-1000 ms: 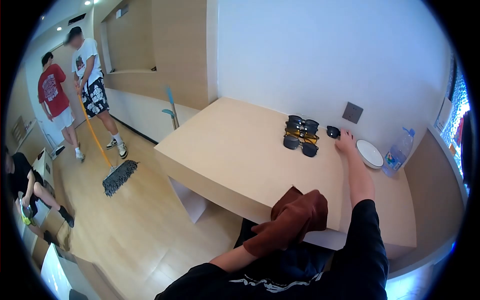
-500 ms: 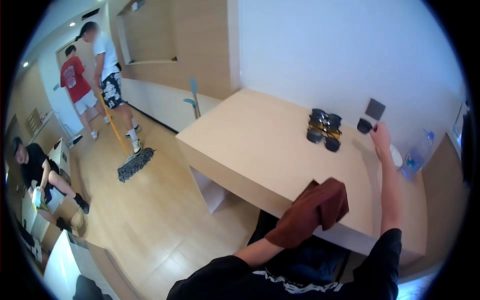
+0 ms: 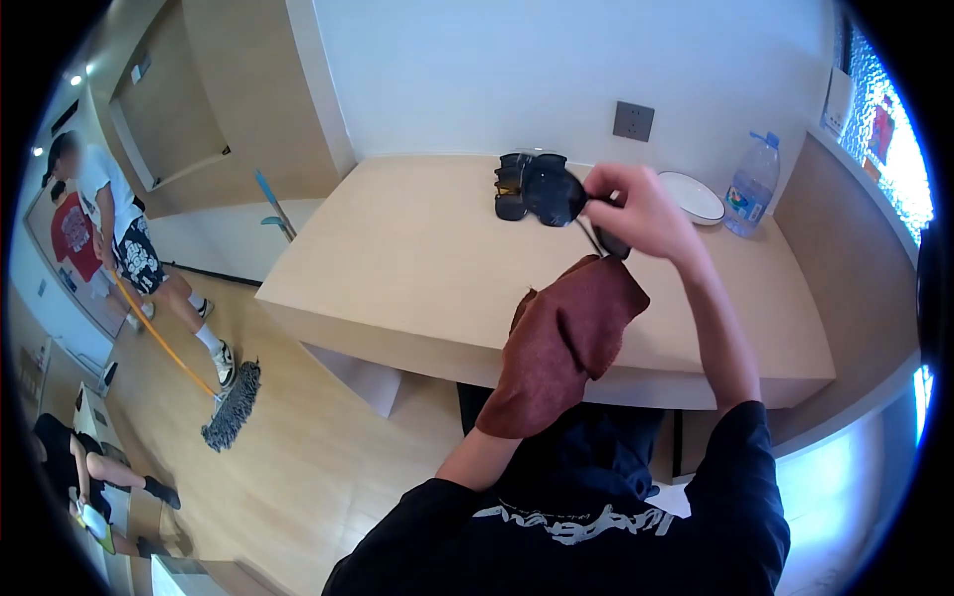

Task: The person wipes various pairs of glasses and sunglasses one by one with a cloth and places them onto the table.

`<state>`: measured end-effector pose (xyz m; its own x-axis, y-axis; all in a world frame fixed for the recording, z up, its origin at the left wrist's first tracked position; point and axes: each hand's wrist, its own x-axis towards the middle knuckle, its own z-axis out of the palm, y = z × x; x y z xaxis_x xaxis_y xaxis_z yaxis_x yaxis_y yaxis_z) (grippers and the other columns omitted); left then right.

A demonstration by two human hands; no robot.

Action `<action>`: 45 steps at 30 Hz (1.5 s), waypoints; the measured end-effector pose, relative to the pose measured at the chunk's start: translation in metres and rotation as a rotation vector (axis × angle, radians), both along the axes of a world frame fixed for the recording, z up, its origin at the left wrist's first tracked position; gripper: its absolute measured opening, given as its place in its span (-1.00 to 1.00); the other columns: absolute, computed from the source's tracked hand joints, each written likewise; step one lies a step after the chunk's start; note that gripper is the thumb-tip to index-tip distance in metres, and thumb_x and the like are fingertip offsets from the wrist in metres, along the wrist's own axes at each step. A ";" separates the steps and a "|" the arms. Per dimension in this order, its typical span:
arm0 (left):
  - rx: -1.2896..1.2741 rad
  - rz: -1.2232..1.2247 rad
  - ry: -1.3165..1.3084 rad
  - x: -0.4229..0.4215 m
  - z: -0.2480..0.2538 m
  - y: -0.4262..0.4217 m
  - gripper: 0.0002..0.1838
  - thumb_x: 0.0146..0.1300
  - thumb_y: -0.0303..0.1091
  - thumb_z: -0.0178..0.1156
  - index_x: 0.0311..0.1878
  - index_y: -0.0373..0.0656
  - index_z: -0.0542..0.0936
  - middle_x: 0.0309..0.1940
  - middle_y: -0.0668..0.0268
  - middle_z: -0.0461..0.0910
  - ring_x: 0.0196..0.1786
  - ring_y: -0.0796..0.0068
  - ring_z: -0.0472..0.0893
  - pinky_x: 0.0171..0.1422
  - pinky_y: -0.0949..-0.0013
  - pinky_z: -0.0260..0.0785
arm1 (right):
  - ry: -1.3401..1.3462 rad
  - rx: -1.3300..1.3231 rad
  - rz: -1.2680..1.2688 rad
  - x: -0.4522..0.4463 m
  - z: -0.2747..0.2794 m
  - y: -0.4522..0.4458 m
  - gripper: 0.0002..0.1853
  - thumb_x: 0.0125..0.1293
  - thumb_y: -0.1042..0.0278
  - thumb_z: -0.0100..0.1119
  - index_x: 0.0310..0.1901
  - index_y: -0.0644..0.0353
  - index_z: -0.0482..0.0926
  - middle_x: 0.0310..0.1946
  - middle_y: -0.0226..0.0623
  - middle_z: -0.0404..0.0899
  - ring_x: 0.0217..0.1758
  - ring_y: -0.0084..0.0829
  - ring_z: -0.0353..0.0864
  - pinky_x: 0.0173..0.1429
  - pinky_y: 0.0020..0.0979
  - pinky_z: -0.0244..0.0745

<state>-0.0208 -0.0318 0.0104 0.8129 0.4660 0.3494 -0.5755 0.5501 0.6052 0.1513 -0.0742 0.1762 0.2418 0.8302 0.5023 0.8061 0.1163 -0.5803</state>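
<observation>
My right hand [image 3: 641, 211] pinches a pair of dark sunglasses [image 3: 553, 195] above the table. One lens overlaps the stacked sunglasses in view; the other hangs lower, partly behind my fingers. A reddish-brown cloth [image 3: 566, 343] covers my left hand completely, so its fingers are hidden and only my left wrist [image 3: 485, 455] shows below. The upper tip of the cloth meets the lower part of the held sunglasses, though I cannot tell whether they touch. Just behind lies a row of several sunglasses [image 3: 511, 204] on the pale wooden table [image 3: 397, 253].
A white plate [image 3: 693, 197] and a clear plastic bottle [image 3: 752, 187] stand at the table's back right. There is a socket [image 3: 633, 121] on the wall. At left, a person [image 3: 119, 204] holds a mop [image 3: 234, 407]; another stands behind, and a third sits lower left.
My right hand has brought the sunglasses leftward from the right side of the table toward the cloth. The covered left hand has lifted toward them. My view has turned right.
</observation>
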 end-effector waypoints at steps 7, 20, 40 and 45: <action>-0.079 0.022 0.086 -0.007 0.032 -0.007 -0.47 0.62 -0.07 -0.11 0.45 -0.22 0.36 0.20 0.23 0.53 0.12 0.42 0.58 0.09 0.29 0.48 | 0.016 0.095 0.108 -0.017 -0.028 -0.010 -0.80 0.11 0.46 0.23 -0.23 0.38 0.61 -0.34 -0.10 0.70 -0.30 -0.25 0.66 -0.13 -0.31 0.57; 0.075 0.165 -0.139 -0.020 0.084 -0.022 -0.57 0.29 -0.32 0.30 0.12 -0.40 0.51 -0.02 0.19 0.62 0.01 0.51 0.61 -0.09 0.53 0.47 | -0.420 0.228 0.136 -0.046 -0.051 -0.078 -0.77 -0.08 0.64 0.31 -0.31 0.27 0.62 -0.44 -0.21 0.63 -0.37 -0.17 0.66 -0.31 -0.27 0.56; 0.677 0.743 0.231 -0.028 0.055 0.008 -0.72 0.44 -0.46 0.08 0.17 -0.25 0.40 -0.14 0.42 0.36 -0.22 0.72 0.36 -0.29 0.63 0.22 | -0.423 0.155 0.315 -0.051 -0.106 -0.120 -0.75 0.13 0.31 0.51 -0.20 0.24 0.74 -0.31 -0.28 0.75 -0.28 -0.27 0.76 -0.24 -0.34 0.65; -0.097 -0.014 -0.058 -0.032 0.059 0.016 -0.66 0.39 -0.49 0.15 0.18 -0.24 0.37 -0.12 0.40 0.34 -0.19 0.67 0.36 -0.37 0.60 0.21 | -0.494 0.198 0.212 -0.044 -0.110 -0.111 -0.77 0.11 0.34 0.50 -0.22 0.24 0.72 -0.36 -0.24 0.72 -0.29 -0.24 0.74 -0.23 -0.30 0.63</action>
<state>-0.0523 -0.0158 0.0694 0.7994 0.4886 0.3495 -0.5996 0.6127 0.5149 0.1068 -0.1850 0.0663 -0.2231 0.7134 0.6643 0.9232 0.3734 -0.0910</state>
